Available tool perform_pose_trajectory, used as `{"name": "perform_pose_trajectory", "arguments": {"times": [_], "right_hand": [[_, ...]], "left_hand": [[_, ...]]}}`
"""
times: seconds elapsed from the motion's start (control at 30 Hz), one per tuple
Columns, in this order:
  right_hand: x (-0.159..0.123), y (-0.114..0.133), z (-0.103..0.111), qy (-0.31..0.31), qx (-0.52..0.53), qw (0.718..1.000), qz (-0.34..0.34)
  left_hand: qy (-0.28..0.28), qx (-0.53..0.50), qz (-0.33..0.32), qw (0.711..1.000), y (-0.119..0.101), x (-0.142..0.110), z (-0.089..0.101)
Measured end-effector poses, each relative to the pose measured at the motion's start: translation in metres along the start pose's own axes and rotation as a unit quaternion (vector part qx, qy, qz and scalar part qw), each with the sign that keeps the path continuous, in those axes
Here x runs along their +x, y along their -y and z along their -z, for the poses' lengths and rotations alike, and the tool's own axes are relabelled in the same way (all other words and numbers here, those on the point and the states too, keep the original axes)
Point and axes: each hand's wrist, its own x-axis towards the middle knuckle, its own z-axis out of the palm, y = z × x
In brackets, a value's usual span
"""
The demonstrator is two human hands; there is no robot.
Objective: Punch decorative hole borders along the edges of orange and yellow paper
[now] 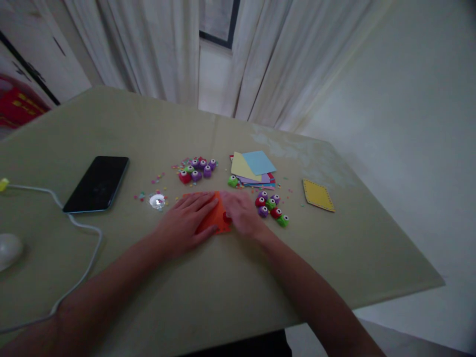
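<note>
An orange sheet of paper point(211, 218) lies on the table in front of me, with small marks along its near edge. My left hand point(189, 218) rests flat on its left part, fingers stretched out. At the sheet's right edge my right hand point(241, 210) is closed around a small red paper punch point(226, 217), mostly hidden by the fingers; the hand is slightly blurred. Just right of it several eye-topped punches point(271, 203) in purple, red and green stand together. Another such group of punches point(196, 174) sits beyond my left hand, among bits of coloured confetti.
A stack of coloured paper point(256, 166) lies behind my hands, with a green punch point(232, 181) beside it. At right is a yellow card point(319, 195) with a dotted border. A shiny round piece point(156, 201), a black tablet point(97, 183) and a white cable point(92, 229) are at left.
</note>
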Motion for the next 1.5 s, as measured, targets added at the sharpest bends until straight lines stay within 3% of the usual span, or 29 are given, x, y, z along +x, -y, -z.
{"name": "perform_pose_trajectory", "arguments": {"times": [0.17, 0.37, 0.47, 0.57, 0.7, 0.77, 0.9, 1.07, 1.23, 1.37, 1.5], "right_hand": [[-0.003, -0.017, -0.017, 0.022, -0.123, 0.992, 0.014], [-0.004, -0.012, 0.004, -0.077, -0.076, 0.994, 0.029], [-0.012, -0.01, 0.021, -0.001, -0.198, 0.977, 0.079], [-0.023, -0.016, 0.037, 0.064, -0.331, 0.935, 0.106], [-0.033, -0.027, 0.052, -0.082, -0.399, 0.91, 0.075], [-0.033, -0.028, 0.053, -0.12, -0.407, 0.904, 0.058], [-0.019, -0.022, 0.038, -0.073, -0.394, 0.913, 0.08], [0.023, -0.018, -0.001, -0.012, -0.377, 0.918, 0.12], [0.069, -0.028, -0.031, 0.062, -0.404, 0.899, 0.156], [0.074, -0.035, -0.032, 0.083, -0.449, 0.872, 0.176], [0.044, -0.036, -0.013, 0.057, -0.515, 0.842, 0.153]], "left_hand": [[-0.001, -0.003, -0.01, 1.0, -0.001, 0.001, 0.002], [-0.008, 0.003, 0.0, 1.0, 0.003, 0.0, -0.005], [-0.008, 0.004, -0.002, 1.0, 0.003, 0.0, -0.007], [-0.009, 0.006, -0.002, 1.0, 0.003, 0.0, -0.006], [-0.009, -0.002, 0.004, 1.0, 0.003, 0.0, -0.005], [-0.01, -0.008, 0.005, 1.0, 0.002, 0.0, -0.005], [-0.015, -0.006, 0.007, 1.0, 0.002, 0.001, -0.006], [-0.009, 0.0, -0.013, 1.0, 0.001, 0.001, -0.001], [0.001, 0.013, -0.024, 1.0, -0.001, 0.001, 0.004], [0.001, -0.001, -0.014, 1.0, 0.0, 0.001, 0.007], [0.002, -0.029, -0.011, 1.0, 0.003, 0.002, 0.01]]}}
